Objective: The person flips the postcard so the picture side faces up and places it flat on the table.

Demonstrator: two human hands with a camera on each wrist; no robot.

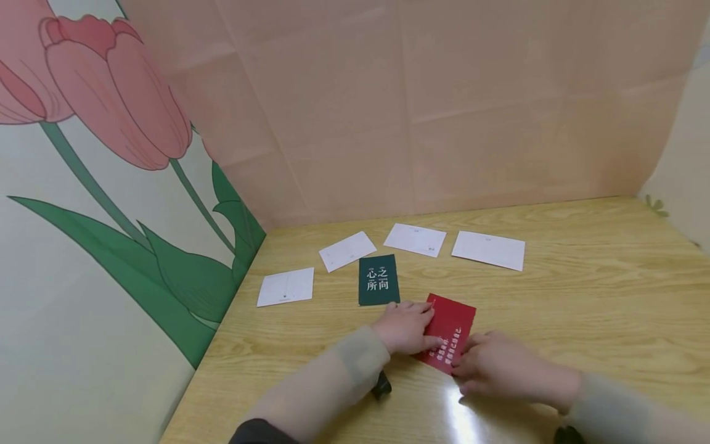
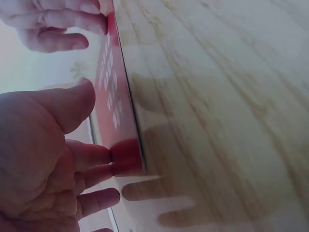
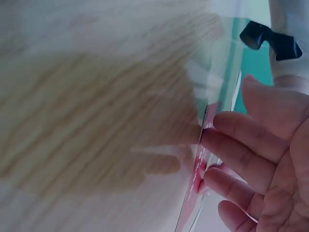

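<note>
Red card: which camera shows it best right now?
The head view: it shows the whole red card on the table, left hand and right hand at its edges. The left wrist view gives a close edge-on strip with blurred text; the right wrist view, a blurred sliver at the fingertips.

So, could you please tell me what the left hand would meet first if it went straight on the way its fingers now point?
The left hand already touches the red card with its fingertips, so it would push that first. Beyond it, probably the right hand at the card's other edge, though depth is unclear.
</note>
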